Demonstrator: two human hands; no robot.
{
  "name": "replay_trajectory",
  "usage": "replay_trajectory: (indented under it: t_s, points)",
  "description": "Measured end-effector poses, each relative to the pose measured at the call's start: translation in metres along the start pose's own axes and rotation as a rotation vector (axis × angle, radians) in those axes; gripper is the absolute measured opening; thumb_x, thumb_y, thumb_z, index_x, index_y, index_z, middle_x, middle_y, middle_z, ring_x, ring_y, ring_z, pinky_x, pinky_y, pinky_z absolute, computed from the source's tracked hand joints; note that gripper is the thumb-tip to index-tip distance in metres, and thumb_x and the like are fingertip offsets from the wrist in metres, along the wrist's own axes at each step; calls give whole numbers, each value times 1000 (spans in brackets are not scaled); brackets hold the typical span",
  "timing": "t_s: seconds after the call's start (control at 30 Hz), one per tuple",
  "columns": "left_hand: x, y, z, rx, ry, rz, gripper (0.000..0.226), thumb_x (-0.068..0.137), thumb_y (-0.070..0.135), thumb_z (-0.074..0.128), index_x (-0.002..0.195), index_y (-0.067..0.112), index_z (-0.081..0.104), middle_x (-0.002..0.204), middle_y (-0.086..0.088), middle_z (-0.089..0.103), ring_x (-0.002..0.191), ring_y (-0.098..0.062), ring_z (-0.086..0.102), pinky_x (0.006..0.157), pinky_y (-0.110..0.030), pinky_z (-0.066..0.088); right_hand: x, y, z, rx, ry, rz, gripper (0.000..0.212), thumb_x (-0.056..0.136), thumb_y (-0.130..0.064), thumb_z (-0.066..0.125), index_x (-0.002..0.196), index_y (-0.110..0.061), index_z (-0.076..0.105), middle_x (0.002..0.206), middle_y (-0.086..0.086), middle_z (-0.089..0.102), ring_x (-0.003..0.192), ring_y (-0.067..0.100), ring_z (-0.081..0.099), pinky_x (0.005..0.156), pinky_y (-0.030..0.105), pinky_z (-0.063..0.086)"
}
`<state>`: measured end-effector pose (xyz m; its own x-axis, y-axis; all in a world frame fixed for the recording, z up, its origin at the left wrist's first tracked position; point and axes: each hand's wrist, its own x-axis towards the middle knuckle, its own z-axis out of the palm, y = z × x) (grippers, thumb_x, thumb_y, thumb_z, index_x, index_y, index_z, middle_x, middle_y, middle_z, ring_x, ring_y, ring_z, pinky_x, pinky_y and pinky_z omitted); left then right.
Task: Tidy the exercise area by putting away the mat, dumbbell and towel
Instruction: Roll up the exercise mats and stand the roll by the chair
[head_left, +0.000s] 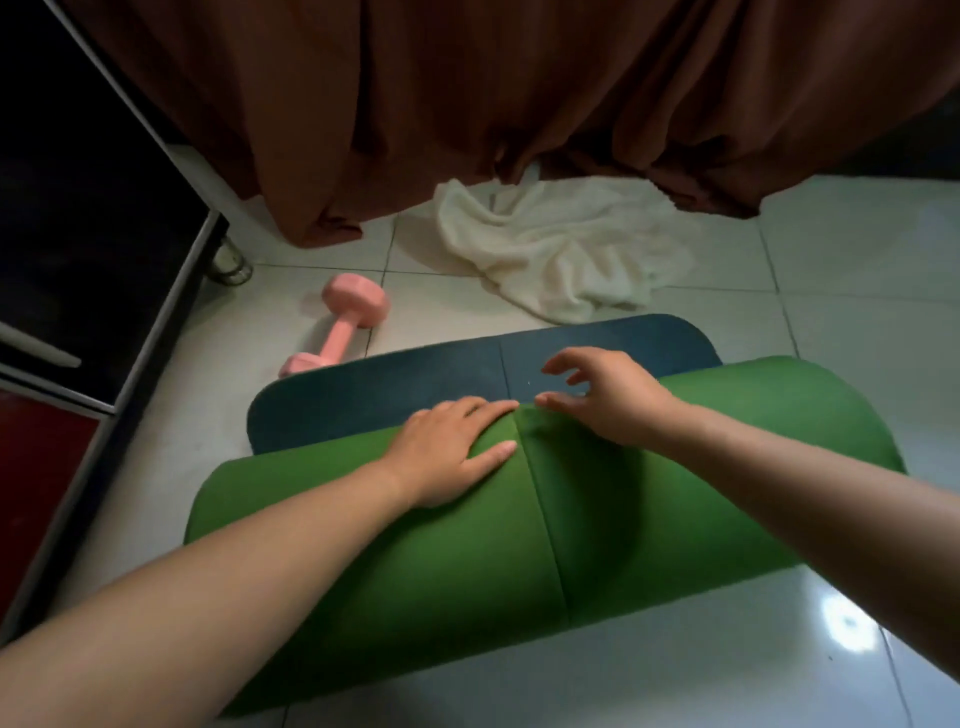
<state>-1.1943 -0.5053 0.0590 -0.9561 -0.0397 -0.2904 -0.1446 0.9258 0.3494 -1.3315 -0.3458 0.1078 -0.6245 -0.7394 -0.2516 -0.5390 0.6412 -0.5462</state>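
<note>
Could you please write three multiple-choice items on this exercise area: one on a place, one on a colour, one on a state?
1. Where does the dumbbell lie?
A. On the mat
B. On the floor tiles, at the mat's far left
C. On the towel

2. What colour is the mat's still-flat end?
A. Dark blue
B. Pink
C. White

3. How is the towel?
A. Folded
B. Hung up
C. Crumpled on the floor

Answers: 1 B, it rests on bare tile beside the mat's corner. 2 A, the flat strip beyond the left hand and right hand is dark blue. 3 C, it lies rumpled below the curtain.
</note>
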Motion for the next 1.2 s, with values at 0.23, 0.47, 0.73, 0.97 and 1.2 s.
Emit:
replay_trajectory:
  t_s: [0.23, 0.47, 0.73, 0.97, 1.2]
  points:
    - [30, -17, -16, -93, -70, -80, 60, 86, 68, 30, 131, 32, 46, 133, -1, 51, 123, -19, 47, 98, -37, 41, -73, -9, 27, -316, 56, -9, 63, 87, -61, 42, 135, -21, 44, 148, 2, 35, 137, 20, 27, 116, 38, 17]
    - [-22, 3, -33, 15, 49, 53, 57, 92, 55, 36, 141, 25, 34, 146, 0, 36, 133, -19, 35, 108, -39, 33, -59, -2, 45, -460, 105, -21, 79, 81, -68, 7, 144, -26, 29, 153, -2, 27, 143, 20, 20, 116, 43, 8]
    - [-87, -35, -25, 164, 27, -30, 80, 74, 71, -3, 146, 38, -8, 157, 10, -10, 145, -12, -8, 117, -43, -4, 13, -10, 25, -438, 116, -52, 66, 87, -64, 20, 132, -25, 48, 139, 2, 48, 128, 20, 42, 108, 40, 29]
    - [-69, -54, -20, 201, 85, -12, 72, 80, 70, -1, 145, 41, -10, 157, 11, -8, 144, -11, -6, 114, -41, -7, -14, -40, 48, -368, 156, -128, 72, 84, -59, 13, 134, -19, 46, 143, 5, 43, 132, 24, 38, 113, 43, 24]
    - [-56, -63, -25, 177, 94, -15, 72, 80, 67, 0, 146, 40, -3, 158, 10, -1, 145, -12, 0, 115, -40, -2, -31, -42, 77, -547, 136, -130, 71, 88, -59, 21, 142, -17, 37, 150, 8, 35, 139, 29, 29, 111, 56, 15]
